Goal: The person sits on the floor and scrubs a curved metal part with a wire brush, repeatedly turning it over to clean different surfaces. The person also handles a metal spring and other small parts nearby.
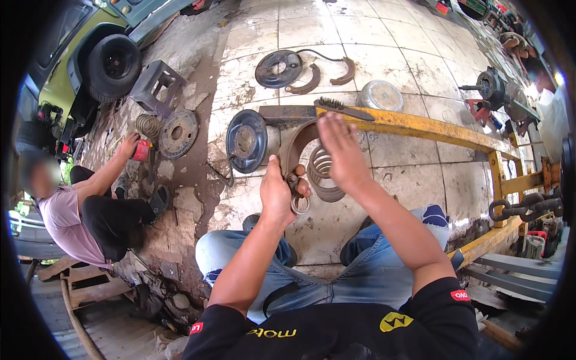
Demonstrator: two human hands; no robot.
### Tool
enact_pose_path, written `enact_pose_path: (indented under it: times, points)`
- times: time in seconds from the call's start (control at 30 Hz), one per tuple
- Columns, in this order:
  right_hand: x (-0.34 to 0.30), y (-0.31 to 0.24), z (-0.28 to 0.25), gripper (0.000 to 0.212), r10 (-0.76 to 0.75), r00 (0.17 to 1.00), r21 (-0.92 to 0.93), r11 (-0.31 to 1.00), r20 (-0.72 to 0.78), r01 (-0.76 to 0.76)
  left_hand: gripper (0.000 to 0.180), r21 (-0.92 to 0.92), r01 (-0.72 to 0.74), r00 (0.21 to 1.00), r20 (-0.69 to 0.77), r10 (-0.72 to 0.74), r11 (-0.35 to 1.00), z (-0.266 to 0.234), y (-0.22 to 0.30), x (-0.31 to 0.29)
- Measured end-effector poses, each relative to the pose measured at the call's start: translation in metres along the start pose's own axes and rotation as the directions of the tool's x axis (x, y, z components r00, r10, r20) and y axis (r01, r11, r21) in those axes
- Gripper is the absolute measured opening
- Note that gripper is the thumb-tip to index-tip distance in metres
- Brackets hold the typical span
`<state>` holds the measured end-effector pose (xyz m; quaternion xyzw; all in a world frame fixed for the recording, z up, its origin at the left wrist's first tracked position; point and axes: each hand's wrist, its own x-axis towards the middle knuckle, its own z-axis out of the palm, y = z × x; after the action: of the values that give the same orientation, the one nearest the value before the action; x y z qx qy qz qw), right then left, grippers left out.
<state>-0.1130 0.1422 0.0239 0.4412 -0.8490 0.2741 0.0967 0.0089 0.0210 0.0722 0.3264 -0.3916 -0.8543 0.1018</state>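
My left hand (276, 195) is closed around the lower end of a curved, rust-brown brake shoe (291, 150), held up over the tiles. Beneath its fingers shows a small round metal end (300, 206); I cannot tell if it belongs to the shoe. My right hand (343, 150) has its fingers stretched out flat by the shoe's upper end; whether it touches the shoe is unclear. Just beyond those fingertips, a wire brush (339, 109) lies bristles up on a yellow metal beam (414, 125). Partly behind my right hand stands a rusty coil spring (324, 180).
Black backing plates (246, 141) (279, 69), two more brake shoes (306, 81) and a round silvery drum (380, 96) are on the tiles. At left a co-worker (84, 213) crouches, a hand at a red container (141, 150). A heavy chain (528, 207) hangs at right.
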Motion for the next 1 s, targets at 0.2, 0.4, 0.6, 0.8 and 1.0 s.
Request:
enact_pose_path:
  times: [0.2,0.4,0.6,0.8,1.0]
  points:
    - [-0.002,0.056,0.009,0.078,0.42,0.849,0.189,0.85,0.32,-0.492,0.046,0.081,-0.034,0.999,0.043,0.031,0.996,-0.006,0.0,-0.001]
    - [0.008,0.004,-0.002,0.085,-0.013,1.0,0.011,1.0,-0.021,0.013,0.047,0.043,-0.047,0.999,-0.013,0.047,0.998,-0.002,-0.003,0.006]
    - [0.0,0.041,0.012,0.084,0.347,0.917,0.268,0.881,0.195,-0.391,0.046,0.077,-0.047,0.998,0.035,0.044,0.996,-0.006,-0.004,0.0]
    - [0.007,0.0,-0.015,0.082,0.046,0.999,0.032,0.998,0.002,-0.046,0.046,0.037,-0.111,0.991,0.085,0.107,0.993,0.001,0.004,0.001]
    - [0.007,0.043,-0.028,0.079,0.291,0.954,0.101,0.95,0.067,-0.297,0.048,-0.004,-0.119,0.992,0.031,0.119,0.993,-0.006,0.004,0.004]
